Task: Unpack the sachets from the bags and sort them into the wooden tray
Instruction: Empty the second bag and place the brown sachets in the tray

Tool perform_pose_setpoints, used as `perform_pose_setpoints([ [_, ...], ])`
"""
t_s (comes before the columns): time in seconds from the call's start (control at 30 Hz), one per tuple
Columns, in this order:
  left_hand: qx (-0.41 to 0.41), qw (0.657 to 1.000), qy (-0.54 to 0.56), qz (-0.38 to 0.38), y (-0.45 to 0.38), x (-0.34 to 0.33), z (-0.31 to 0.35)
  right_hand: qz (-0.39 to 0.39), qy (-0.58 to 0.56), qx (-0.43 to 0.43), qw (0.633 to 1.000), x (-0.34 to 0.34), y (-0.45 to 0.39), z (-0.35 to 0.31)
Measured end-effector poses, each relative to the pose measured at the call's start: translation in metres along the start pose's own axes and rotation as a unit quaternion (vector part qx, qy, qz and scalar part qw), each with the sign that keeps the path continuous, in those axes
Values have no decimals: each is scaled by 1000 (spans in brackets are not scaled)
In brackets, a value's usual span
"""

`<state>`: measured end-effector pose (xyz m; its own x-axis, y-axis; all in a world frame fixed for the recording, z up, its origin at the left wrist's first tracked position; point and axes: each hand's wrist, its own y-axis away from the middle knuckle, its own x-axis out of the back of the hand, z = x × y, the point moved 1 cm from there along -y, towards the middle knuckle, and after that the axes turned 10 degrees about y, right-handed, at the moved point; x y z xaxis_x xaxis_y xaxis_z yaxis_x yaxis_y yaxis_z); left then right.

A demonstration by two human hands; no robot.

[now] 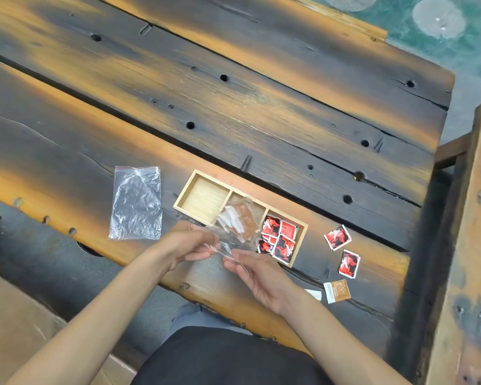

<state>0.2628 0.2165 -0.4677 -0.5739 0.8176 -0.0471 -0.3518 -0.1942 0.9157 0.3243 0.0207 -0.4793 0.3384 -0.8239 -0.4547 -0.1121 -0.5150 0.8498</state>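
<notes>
A wooden tray with three compartments lies on the table. Its right compartment holds several red sachets; its left one is bare. My left hand and my right hand both grip a clear plastic bag over the tray's middle compartment. Brown and white sachets show through that bag. Two red sachets lie on the table right of the tray. A brown sachet and a white one lie nearer the table's front edge.
An empty clear zip bag lies flat left of the tray. The dark plank table stretches far ahead. A wooden bench stands at the right, and another bench runs along the lower left.
</notes>
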Motion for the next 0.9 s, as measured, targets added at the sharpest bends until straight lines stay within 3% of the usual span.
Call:
perform_pose_setpoints([
  [0.23,-19,1000,3,-23,9,1,9,-3,44,6,999,-8,8,-3],
  [0.4,-36,998,14,-41,22,-4,16,9,-22,-2,1000,-1,8,-8],
  [0.9,-129,988,55,-59,54,-6,39,-20,14,63,998,7,24,-44],
])
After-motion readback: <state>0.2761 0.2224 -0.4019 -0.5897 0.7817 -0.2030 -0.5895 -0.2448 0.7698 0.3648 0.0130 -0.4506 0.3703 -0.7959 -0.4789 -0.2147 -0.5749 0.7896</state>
